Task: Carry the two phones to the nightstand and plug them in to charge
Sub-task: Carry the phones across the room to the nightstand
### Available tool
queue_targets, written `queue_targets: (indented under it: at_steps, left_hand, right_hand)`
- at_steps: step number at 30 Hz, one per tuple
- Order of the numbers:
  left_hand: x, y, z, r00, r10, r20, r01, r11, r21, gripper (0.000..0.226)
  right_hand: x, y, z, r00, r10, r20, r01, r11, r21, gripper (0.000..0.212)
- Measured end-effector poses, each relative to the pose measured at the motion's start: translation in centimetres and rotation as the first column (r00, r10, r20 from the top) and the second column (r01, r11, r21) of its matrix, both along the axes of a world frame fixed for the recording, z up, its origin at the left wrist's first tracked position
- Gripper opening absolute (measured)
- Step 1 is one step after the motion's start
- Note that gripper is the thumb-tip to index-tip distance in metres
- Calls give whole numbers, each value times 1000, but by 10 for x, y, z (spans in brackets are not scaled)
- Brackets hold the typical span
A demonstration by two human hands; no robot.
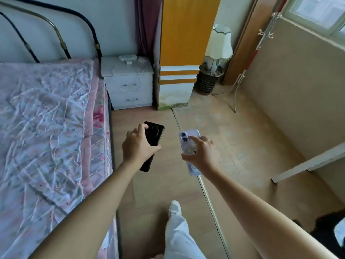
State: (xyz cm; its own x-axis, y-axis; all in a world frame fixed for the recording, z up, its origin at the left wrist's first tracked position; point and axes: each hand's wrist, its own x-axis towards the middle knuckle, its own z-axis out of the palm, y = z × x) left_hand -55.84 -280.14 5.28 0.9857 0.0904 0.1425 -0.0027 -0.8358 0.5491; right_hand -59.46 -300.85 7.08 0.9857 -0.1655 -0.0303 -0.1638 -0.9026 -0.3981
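Observation:
My left hand (pixel 138 144) grips a black phone (pixel 155 134) with its round camera ring facing up. In my right hand (pixel 202 153) is a lilac phone (pixel 188 142) in a clear case, lenses up. Both are held out in front of me above the wooden floor. Ahead stands the white nightstand (pixel 128 85) beside the bed, with a white power strip (pixel 127 57) and white chargers on its top and thin white cables hanging down its drawers.
A bed with a pink floral cover (pixel 48 131) fills the left side. An orange and white wardrobe (pixel 180 53) stands right of the nightstand. A lamp on a dark basket (pixel 214 58), a metal coat stand (pixel 237 86) and a covered table (pixel 302 90) lie to the right.

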Motion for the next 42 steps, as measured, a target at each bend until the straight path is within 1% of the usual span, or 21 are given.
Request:
queue_targets:
  at_steps: [5,12,21,29,32,35,39,42]
  left_hand:
    - [82,10,-3,994,108,0,-108,994,37,74]
    - [194,33,-5,962,272,-38,-271,962,26,73]
    - [330,74,-11,923,384,-38,-384,923,11,70]
    - [488,129,-28,918,388,-75,-391,920,-19,70]
    - [543,151,-26,925,368,-91,-370,929,-7,71]
    - [596,173,-25,918,384,-102,-386,923,6,72]
    - [661,195,-29,901,414,-129,-418,908,-7,72]
    - [709,206,-37,889,430,-156,-434,901,14,72]
  right_hand:
    - [111,8,-6,994,106,7,-106,994,8,72]
    - [263,28,-5,964,263,-49,-261,965,34,71]
    - [427,80,-13,912,404,-68,-405,914,6,74]
    - [593,139,-24,915,401,-44,-402,916,2,73]
    - [654,162,-20,909,416,-33,-416,909,-9,74]
    - [708,183,-19,915,403,-19,-403,915,7,75]
    - [776,201,-23,918,394,-37,-393,919,27,73]
    - [830,209,-31,913,404,-54,-402,915,39,72]
